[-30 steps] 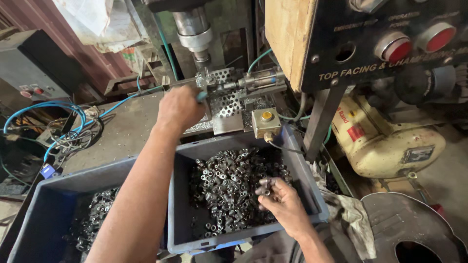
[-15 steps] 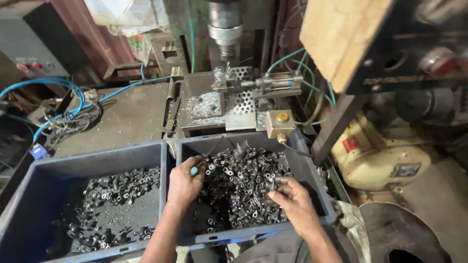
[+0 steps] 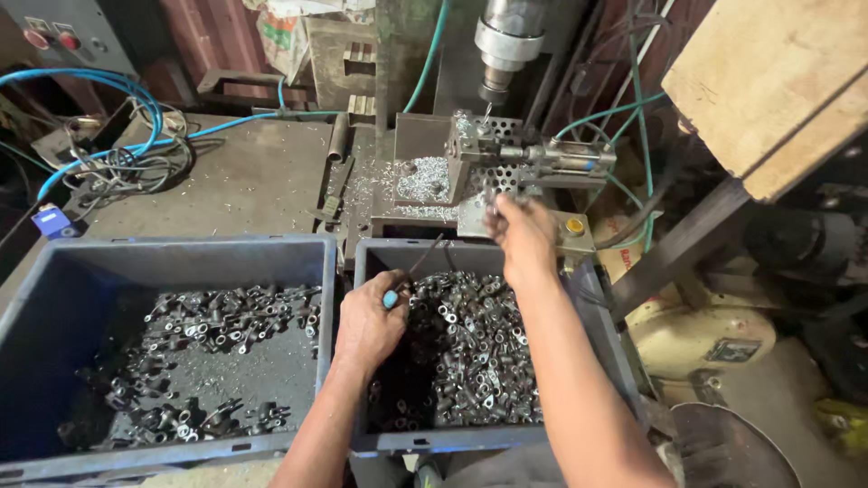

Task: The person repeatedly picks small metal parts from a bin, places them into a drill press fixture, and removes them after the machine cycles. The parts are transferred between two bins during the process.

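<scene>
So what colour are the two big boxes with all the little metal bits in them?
Dark blue-grey, both the left box and the right box; the head view shows them.

Dull grey metal lugs (image 3: 470, 352) fill matt blue plastic bins (image 3: 181, 258); a rough wooden board (image 3: 768, 81) leans nearby.

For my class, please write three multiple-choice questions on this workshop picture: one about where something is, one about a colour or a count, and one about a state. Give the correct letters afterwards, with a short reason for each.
1. Where is the right hand?
A. Raised at the clamp fixture under the drill spindle
B. In the left bin
C. On the coiled hoses

2. How many dark plastic bins of small metal parts are there?
A. One
B. Two
C. Four

3. What is the left hand doing?
A. Resting flat on the table
B. Gripping a thin tool with a blue tip over the right bin
C. Hanging empty beside the machine

Answers: 1 A, the hand reaches up to the fixture. 2 B, the left bin and right bin sit side by side. 3 B, the fingers close round the tool.
</scene>
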The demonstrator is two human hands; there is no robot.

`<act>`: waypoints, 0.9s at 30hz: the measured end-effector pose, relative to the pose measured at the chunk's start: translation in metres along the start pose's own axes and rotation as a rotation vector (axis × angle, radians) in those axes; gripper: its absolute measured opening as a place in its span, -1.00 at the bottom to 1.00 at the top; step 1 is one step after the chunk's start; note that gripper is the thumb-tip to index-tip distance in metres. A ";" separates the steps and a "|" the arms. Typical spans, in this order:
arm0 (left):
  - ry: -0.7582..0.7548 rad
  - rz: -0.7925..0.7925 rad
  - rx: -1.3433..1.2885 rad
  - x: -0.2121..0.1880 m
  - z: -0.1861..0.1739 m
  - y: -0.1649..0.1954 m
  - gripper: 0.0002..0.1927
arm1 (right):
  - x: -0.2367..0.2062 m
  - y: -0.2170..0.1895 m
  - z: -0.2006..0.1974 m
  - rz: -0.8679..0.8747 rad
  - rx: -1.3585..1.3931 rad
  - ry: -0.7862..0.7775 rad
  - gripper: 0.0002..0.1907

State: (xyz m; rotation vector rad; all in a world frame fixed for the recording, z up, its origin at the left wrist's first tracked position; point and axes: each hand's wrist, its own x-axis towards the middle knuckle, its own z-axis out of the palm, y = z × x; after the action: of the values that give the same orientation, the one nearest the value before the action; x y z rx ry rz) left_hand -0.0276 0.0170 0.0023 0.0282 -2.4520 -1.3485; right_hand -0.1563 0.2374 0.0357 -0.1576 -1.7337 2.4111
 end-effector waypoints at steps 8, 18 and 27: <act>-0.015 -0.024 -0.055 0.004 -0.002 0.001 -0.69 | 0.088 0.026 0.016 -0.015 0.160 0.119 -0.87; -0.015 -0.024 -0.046 0.005 -0.002 0.001 -0.69 | 0.099 0.015 0.031 0.006 0.159 0.064 -0.83; 0.000 0.000 -0.062 0.006 -0.002 -0.002 -0.68 | 0.012 -0.024 -0.024 -0.385 -0.516 -0.233 -0.51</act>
State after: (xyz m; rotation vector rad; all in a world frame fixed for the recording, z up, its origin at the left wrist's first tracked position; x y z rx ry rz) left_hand -0.0332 0.0128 0.0035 0.0136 -2.4084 -1.4243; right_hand -0.1622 0.2699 0.0513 0.3763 -2.2133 1.7338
